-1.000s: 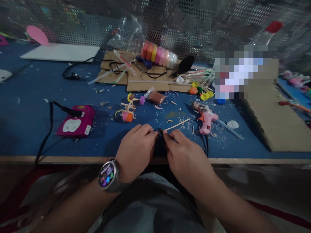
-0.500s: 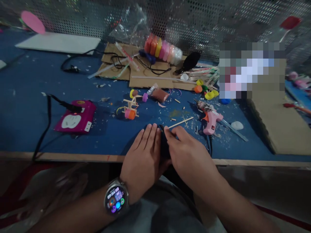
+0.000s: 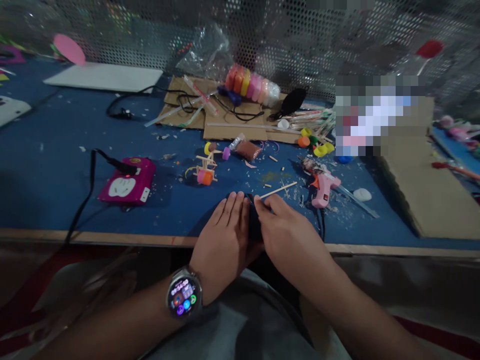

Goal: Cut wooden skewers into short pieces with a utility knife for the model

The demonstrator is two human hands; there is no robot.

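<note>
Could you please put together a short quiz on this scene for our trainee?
1. True or false: the smartwatch is worn on the right arm.
2. Which lies closest to the fingertips of the right hand: (a) the white board, (b) the thin wooden stick, or (c) the clear plastic bag?
3. Fill the gap: the body of the glue gun is coloured ____.

Key: 1. False, the left; 2. b; 3. pink.

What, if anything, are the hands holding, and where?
The left hand, fingers straight, grips nothing visible. The right hand curls at the near end of the thin stick; whether it pinches it cannot be told.
</note>
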